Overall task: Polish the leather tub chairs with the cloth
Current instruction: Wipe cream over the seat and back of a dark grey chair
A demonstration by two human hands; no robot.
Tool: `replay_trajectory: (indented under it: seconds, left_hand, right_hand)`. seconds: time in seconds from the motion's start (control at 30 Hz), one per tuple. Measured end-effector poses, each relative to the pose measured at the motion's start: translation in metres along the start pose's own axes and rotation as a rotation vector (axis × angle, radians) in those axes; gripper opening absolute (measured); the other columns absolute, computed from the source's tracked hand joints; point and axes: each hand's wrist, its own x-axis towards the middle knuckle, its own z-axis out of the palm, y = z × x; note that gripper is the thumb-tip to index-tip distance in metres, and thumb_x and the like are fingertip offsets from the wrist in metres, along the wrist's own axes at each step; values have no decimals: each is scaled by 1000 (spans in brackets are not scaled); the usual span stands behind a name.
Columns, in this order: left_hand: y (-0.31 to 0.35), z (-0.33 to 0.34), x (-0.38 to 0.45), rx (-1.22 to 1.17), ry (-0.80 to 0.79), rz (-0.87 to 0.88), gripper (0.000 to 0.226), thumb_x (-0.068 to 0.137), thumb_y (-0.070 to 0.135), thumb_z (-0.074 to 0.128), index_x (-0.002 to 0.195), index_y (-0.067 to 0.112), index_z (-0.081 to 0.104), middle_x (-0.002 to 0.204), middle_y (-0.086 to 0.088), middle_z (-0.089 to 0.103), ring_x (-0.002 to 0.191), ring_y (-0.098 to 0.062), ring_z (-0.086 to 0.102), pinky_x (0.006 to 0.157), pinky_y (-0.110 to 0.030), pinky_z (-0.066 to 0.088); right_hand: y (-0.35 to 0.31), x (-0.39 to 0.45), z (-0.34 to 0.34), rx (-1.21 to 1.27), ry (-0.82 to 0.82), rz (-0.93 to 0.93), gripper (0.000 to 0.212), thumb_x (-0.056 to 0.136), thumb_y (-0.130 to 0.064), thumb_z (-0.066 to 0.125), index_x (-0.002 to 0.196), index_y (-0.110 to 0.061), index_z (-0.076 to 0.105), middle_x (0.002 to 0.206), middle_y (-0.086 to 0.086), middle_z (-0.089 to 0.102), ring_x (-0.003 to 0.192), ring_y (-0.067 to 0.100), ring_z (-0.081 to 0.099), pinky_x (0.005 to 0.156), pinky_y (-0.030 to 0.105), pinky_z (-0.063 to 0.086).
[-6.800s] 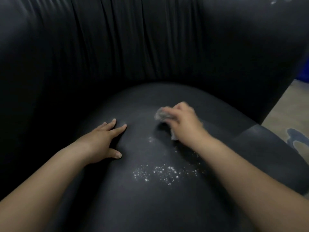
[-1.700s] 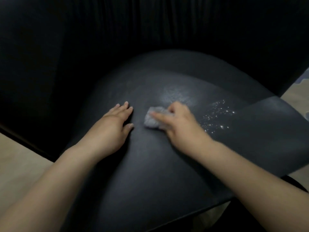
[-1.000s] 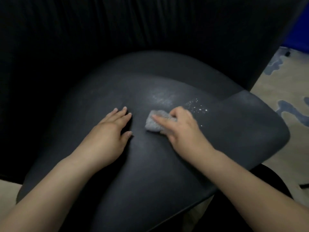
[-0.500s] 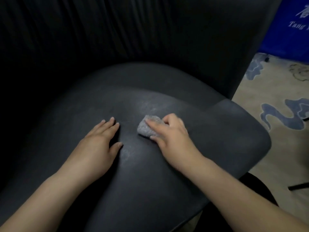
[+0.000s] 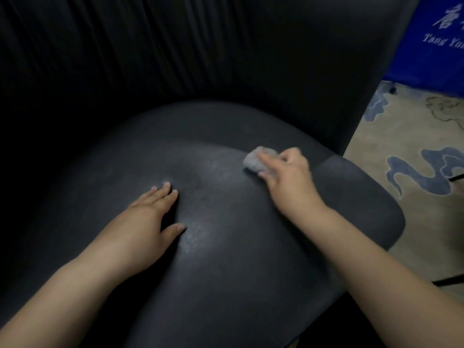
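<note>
The cloth (image 5: 258, 160), a small grey wad, lies on the far right part of the seat (image 5: 226, 247) of the black leather tub chair (image 5: 175, 59), close to where the seat meets the chair's right side. The right hand (image 5: 288, 177) presses it down, the forefinger stretched over its top and the other fingers curled round its near edge, so the hand grips the cloth against the leather. The picture is a little blurred there, which suggests a wiping stroke in progress.

The left hand (image 5: 145, 222) lies flat on the middle of the seat, fingers straight and together, thumb spread to the right, holding nothing; it seems to brace the person.

As for progress, a pale, hazy sheen runs across the seat from beside the left thumb up toward the cloth, which I take for leather just rubbed or polish not yet buffed out. The near part of the seat looks matt and even. The pleated backrest and the chair's left side are too dark to judge. Only one chair shows, so the others, if any, appear to be left, and this seat is likely only partly done.

No container is in view. To the right lie a patterned carpet (image 5: 406, 151) and, far right, a blue banner (image 5: 434, 41) with white lettering.
</note>
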Motion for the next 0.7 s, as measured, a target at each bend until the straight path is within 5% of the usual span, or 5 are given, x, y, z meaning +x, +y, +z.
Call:
replay_trajectory:
  seconds: [0.23, 0.37, 0.5, 0.63, 0.7]
  left_hand:
    - [7, 3, 12, 13, 57, -25, 76, 89, 54, 51, 152, 26, 20, 159, 11, 10, 146, -5, 5, 109, -15, 1]
    - [3, 2, 17, 31, 23, -28, 80, 87, 59, 47, 152, 29, 12, 159, 15, 1, 144, -2, 0, 111, -18, 2]
    - [-2, 2, 20, 37, -9, -11, 80, 87, 62, 44, 152, 33, 6, 149, 22, -11, 140, 4, -7, 115, -20, 4]
    - [-6, 4, 24, 42, -37, -7, 81, 88, 62, 44, 151, 34, 1, 150, 23, -13, 138, 6, -10, 116, -19, 3]
    - [-8, 5, 26, 44, -52, -4, 81, 88, 61, 44, 150, 35, -1, 148, 24, -16, 136, 7, -11, 113, -17, 0]
  right_hand:
    - [-40, -20, 22, 155, -181, -271, 44, 85, -26, 66, 127, -36, 57, 98, 0, 39, 93, 23, 43, 85, 36, 43]
    - [14, 30, -3, 26, 100, 29, 43, 89, -23, 61, 131, -27, 56, 108, 13, 45, 100, 34, 47, 94, 44, 42]
    - [44, 53, -10, 33, 68, 386, 40, 93, -31, 56, 131, -21, 53, 117, 12, 43, 109, 32, 46, 94, 39, 41]
    - [-6, 29, 20, 139, -154, -128, 39, 88, -31, 62, 126, -32, 59, 103, 1, 42, 98, 23, 45, 89, 30, 40]
    - [-2, 37, 17, 116, -81, -144, 39, 89, -30, 60, 127, -33, 57, 103, 2, 43, 98, 25, 45, 90, 32, 41]
